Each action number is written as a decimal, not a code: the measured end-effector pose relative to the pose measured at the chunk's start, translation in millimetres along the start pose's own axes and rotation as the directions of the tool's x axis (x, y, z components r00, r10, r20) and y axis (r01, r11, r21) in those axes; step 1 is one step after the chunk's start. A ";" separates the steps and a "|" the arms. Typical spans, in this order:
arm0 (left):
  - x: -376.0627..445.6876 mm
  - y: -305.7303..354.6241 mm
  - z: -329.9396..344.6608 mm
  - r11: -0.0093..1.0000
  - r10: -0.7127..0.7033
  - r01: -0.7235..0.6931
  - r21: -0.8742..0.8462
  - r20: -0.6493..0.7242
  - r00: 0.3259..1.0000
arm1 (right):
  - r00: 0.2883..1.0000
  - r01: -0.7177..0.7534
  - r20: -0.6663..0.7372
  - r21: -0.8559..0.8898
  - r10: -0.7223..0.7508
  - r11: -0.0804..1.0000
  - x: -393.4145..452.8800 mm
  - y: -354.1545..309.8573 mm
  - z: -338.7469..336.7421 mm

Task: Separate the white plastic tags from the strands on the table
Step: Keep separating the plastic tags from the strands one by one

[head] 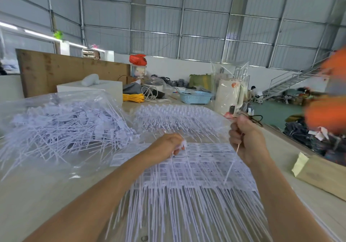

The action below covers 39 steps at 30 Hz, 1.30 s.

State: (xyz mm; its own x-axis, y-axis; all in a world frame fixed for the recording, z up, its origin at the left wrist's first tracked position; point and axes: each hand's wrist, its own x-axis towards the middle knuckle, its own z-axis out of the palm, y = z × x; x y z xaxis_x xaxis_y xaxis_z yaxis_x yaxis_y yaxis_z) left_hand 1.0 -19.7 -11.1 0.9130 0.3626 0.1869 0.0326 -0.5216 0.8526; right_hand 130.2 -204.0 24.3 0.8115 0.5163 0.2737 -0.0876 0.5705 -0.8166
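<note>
A flat sheet of joined white plastic tags [202, 166] lies in front of me, with long thin strands [183, 210] running off its near edge. My left hand [168, 144] pinches a white tag [182, 146] just above the sheet's far edge. Raised at the sheet's right corner, my right hand [247, 138] grips a single thin strand [238, 147] that hangs down onto the sheet. On the left, a clear plastic bag [46, 99] holds a loose pile of separated tags [61, 127]. Another joined sheet of tags [179, 120] lies behind my hands.
A blue basket [194, 97], yellow cord [133, 98], a white box [104, 90] and a wrapped white appliance [227, 95] stand at the table's back. Brown paper [322, 174] lies at the right edge. A blurred person in orange [329, 110] is at far right.
</note>
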 end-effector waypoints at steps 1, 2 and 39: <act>0.9 -0.5 -1.3 1.000 -0.015 0.015 0.007 -0.005 1.000 | 0.997 -0.038 0.067 -0.038 0.041 0.999 -0.5 3.5 4.1; 0.6 -1.1 -2.9 1.000 -0.015 0.015 0.027 -0.015 1.000 | 0.990 -0.063 0.121 -0.108 0.076 0.992 -1.9 8.2 10.2; -8.5 25.3 -0.1 0.953 -0.084 0.046 -0.298 -0.114 0.990 | 0.814 0.581 0.509 -0.714 -0.280 0.391 -16.9 48.8 44.8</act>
State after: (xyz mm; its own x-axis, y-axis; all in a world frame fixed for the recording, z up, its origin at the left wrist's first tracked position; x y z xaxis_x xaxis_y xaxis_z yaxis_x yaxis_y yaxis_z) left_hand -5.9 -35.9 9.0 0.8546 0.4908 0.1695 -0.0482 -0.2501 0.9670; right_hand 86.3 -156.3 2.5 0.3906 0.5860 0.7100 0.8498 0.0671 -0.5229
